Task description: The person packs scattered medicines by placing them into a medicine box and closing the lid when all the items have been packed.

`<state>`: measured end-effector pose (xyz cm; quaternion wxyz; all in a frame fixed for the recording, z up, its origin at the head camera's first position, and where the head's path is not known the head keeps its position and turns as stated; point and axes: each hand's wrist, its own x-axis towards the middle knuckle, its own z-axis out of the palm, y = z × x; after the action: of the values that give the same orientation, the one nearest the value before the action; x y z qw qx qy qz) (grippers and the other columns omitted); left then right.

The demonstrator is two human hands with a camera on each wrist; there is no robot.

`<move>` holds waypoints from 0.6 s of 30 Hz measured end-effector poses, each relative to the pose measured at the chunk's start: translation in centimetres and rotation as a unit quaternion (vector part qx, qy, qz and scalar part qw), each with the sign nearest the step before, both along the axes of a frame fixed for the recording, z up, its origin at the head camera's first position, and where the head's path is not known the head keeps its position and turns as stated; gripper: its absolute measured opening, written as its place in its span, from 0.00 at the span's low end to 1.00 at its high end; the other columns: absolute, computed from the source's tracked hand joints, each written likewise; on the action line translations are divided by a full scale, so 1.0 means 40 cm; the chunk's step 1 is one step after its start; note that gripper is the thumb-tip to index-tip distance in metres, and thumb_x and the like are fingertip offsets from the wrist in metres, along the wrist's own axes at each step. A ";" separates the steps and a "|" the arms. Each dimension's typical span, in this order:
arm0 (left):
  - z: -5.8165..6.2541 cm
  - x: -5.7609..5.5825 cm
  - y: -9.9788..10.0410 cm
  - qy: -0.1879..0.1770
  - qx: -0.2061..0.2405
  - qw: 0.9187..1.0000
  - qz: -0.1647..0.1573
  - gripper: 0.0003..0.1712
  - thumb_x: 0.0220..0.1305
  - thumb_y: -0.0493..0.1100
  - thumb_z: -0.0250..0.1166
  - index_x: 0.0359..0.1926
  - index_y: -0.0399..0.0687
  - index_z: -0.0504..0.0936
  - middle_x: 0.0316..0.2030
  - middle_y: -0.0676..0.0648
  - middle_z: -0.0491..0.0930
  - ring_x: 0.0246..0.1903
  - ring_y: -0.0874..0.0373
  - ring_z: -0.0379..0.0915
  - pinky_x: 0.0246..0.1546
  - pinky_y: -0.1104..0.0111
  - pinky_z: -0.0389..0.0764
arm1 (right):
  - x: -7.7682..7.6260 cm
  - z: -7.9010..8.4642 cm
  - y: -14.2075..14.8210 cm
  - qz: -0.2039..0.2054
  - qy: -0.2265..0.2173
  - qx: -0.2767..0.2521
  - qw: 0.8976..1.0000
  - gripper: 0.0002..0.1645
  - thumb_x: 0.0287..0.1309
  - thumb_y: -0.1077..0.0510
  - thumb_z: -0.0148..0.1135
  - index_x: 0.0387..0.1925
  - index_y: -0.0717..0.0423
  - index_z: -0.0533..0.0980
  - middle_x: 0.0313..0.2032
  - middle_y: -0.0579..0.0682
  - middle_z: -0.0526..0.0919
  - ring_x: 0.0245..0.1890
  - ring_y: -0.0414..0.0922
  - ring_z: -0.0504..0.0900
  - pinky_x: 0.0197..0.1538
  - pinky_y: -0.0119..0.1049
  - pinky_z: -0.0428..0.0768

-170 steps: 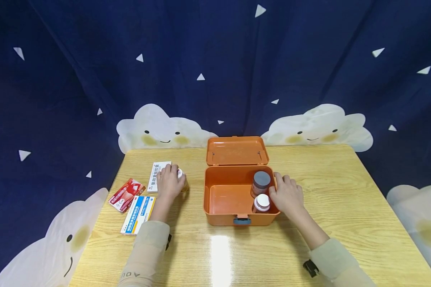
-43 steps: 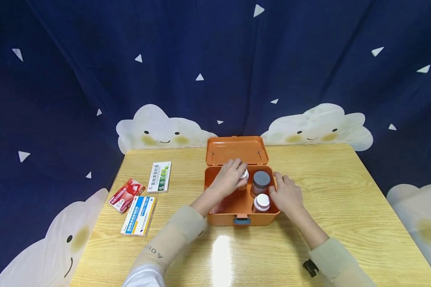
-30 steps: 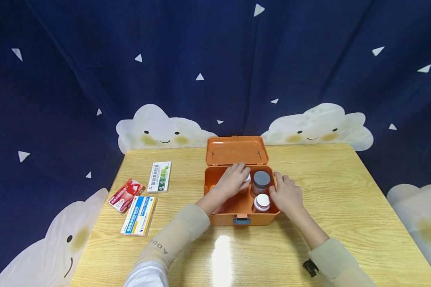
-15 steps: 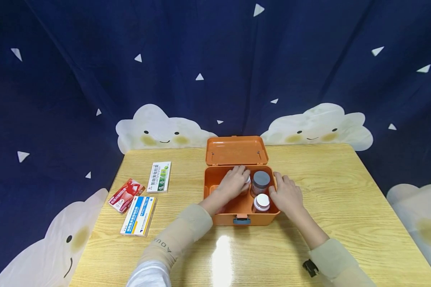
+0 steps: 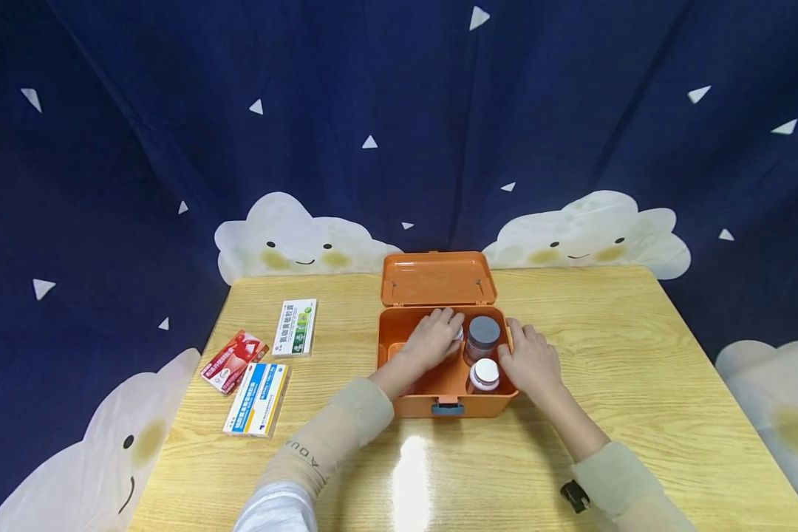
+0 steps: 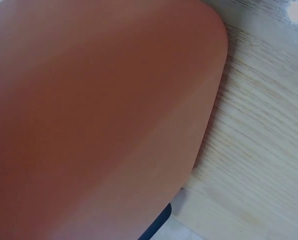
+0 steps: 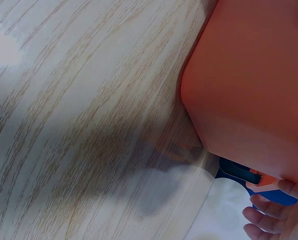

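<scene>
Wooden worktop [image 5: 638, 355] carrying open orange box [image 5: 408, 407]. White-capped bottle [image 5: 459, 335], moved over from left, now sitting inside, left of grey-lidded jar [image 5: 483, 332] — left hand [image 5: 431, 340] gripping it, placing looking nearly done — right hand [image 5: 534, 362] holding box's right side.

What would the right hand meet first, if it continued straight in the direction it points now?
The right wall of the orange box, which the right hand seems to touch now. Beyond that wall, the grey-lidded jar may come next, but depth is hard to judge.

head: above, facing forward-down; wrists: low, close; shared by all: orange box [image 5: 406, 408]
</scene>
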<state>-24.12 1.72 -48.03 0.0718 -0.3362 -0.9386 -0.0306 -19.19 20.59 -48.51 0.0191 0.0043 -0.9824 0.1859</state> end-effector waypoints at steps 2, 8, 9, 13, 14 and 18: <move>0.000 0.000 0.000 0.003 0.001 1.000 0.001 0.21 0.62 0.48 0.57 0.53 0.44 0.70 0.44 0.46 0.73 0.43 0.53 0.69 0.43 0.66 0.75 | 0.000 0.000 0.000 0.000 -0.001 0.001 1.000 0.31 0.57 0.52 0.45 0.62 0.58 0.60 0.49 0.66 0.71 0.46 0.64 0.71 0.43 0.59 0.68; 0.003 0.001 -0.001 0.002 -0.003 1.000 0.001 0.19 0.62 0.48 0.58 0.51 0.44 0.72 0.43 0.46 0.73 0.42 0.55 0.70 0.43 0.67 0.75 | 0.000 0.001 0.000 0.000 -0.001 0.002 1.000 0.30 0.57 0.52 0.46 0.61 0.58 0.60 0.48 0.66 0.71 0.46 0.64 0.71 0.42 0.59 0.68; 0.003 0.001 -0.001 0.000 -0.002 1.000 0.001 0.19 0.61 0.48 0.58 0.50 0.44 0.72 0.44 0.46 0.72 0.42 0.54 0.70 0.44 0.67 0.75 | 0.000 0.001 0.000 0.000 0.000 0.002 1.000 0.30 0.57 0.52 0.46 0.61 0.58 0.60 0.48 0.66 0.71 0.46 0.64 0.71 0.42 0.59 0.68; 0.004 0.002 -0.002 0.006 -0.004 1.000 0.001 0.18 0.60 0.48 0.59 0.49 0.45 0.74 0.47 0.46 0.70 0.43 0.54 0.70 0.44 0.67 0.75 | -0.001 0.001 0.000 0.000 0.000 0.003 1.000 0.30 0.57 0.52 0.46 0.61 0.58 0.60 0.48 0.66 0.71 0.46 0.64 0.71 0.42 0.59 0.68; 0.004 0.002 -0.003 0.014 -0.007 1.000 0.001 0.18 0.60 0.48 0.60 0.49 0.45 0.74 0.48 0.46 0.70 0.43 0.54 0.70 0.43 0.67 0.75 | -0.001 0.001 0.000 0.000 0.000 0.003 1.000 0.31 0.57 0.52 0.46 0.61 0.58 0.61 0.48 0.66 0.71 0.46 0.64 0.71 0.42 0.59 0.68; 0.000 0.002 -0.005 0.049 -0.021 0.999 0.003 0.19 0.59 0.51 0.61 0.49 0.46 0.76 0.47 0.47 0.71 0.43 0.55 0.70 0.39 0.67 0.75 | -0.001 0.001 0.000 0.001 -0.001 0.003 1.000 0.31 0.57 0.52 0.46 0.61 0.58 0.61 0.48 0.66 0.71 0.46 0.64 0.71 0.42 0.59 0.68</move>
<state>-24.03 1.50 -48.02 0.1109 -0.3361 -0.9353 0.0064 -19.22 20.59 -48.47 0.0179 0.0053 -0.9830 0.1827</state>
